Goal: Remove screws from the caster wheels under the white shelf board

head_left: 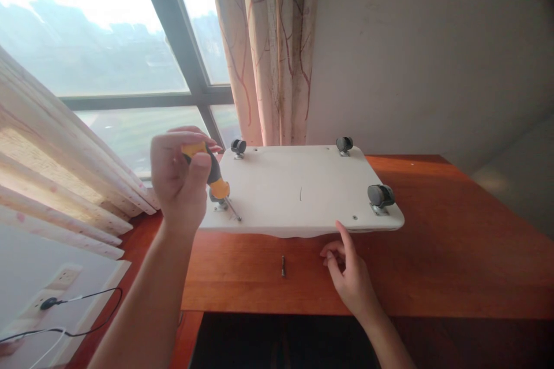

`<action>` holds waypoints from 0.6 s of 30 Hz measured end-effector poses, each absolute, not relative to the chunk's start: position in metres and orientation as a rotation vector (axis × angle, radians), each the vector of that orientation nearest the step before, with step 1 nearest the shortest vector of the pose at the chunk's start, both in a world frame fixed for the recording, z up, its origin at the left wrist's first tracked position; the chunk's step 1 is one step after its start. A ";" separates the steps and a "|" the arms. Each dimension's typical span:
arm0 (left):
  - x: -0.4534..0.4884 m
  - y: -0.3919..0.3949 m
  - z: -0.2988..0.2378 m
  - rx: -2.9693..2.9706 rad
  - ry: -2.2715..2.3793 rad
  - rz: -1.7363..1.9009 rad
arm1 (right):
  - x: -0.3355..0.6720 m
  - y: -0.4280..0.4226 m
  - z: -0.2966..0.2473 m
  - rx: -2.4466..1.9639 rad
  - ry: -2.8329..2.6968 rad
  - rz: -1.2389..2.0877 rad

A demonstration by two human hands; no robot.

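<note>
Screwdriver (215,170): left of centre, its yellow and black handle slanting down to the right; the shaft ends over the white panel (272,184), just beside the near-left caster (214,199). Whether the tip touches is unclear.
Left hand (179,181): centre left, its grip wrapped around the screwdriver's handle.
Right hand (352,279): lower right of centre, grip loosely spread, index finger stretched to the panel's near edge, other fingers curled.
White panel: middle of the frame, on a reddish-brown tabletop (454,253), four casters upward near its corners.
Bolt (283,266): lower centre, lying on the tabletop.
Window (108,57): upper left, bright.
</note>
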State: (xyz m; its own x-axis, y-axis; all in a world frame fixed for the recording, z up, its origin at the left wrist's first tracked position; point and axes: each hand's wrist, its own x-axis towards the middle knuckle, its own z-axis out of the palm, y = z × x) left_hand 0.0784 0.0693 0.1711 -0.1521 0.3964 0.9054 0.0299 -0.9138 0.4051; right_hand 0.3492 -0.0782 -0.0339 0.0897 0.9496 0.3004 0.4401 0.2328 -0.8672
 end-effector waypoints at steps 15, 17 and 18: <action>0.078 0.068 0.172 1.870 0.493 2.230 | 0.350 -0.079 -0.033 -1.353 -1.501 0.659; 0.075 0.069 0.171 1.858 0.562 2.203 | 0.350 -0.079 -0.033 -1.357 -1.499 0.667; 0.075 0.068 0.170 1.833 0.578 2.170 | 0.350 -0.079 -0.034 -1.358 -1.498 0.669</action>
State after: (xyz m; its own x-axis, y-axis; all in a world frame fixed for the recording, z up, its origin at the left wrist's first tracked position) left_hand 0.0752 0.0676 0.1697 -0.1824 0.4287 0.8848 0.0686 -0.8922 0.4464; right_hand 0.3496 -0.0789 -0.0336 0.0921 0.9528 0.2894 0.4199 0.2264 -0.8789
